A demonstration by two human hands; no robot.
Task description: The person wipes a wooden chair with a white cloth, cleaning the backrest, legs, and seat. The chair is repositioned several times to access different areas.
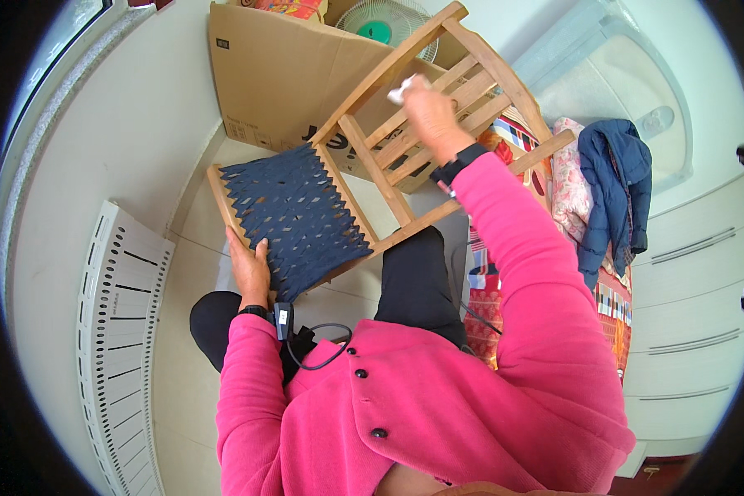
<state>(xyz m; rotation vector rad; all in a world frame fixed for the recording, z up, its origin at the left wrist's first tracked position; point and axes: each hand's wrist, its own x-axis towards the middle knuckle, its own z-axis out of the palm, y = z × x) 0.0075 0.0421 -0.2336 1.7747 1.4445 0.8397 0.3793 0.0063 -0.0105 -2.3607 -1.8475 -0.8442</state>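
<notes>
A wooden chair (374,168) with a slatted back and a woven dark blue seat (296,207) is tilted in front of me, over my legs. My left hand (250,269) grips the front edge of its seat, thumb on top and fingers at the wooden rail. Over the backrest slats, my right hand (431,121) is closed around a small white wad (400,91), a cloth or tissue; which of the two I cannot tell. The fingertips of that hand are partly hidden. Each wrist wears a dark band, and a black cable loops by the left one.
Behind the chair stands a large cardboard box (285,74) with a fan (380,25) in it. A white radiator (124,347) lines the left wall. To the right are a patterned red cover (484,306), a navy jacket (612,186) and white drawers (694,331).
</notes>
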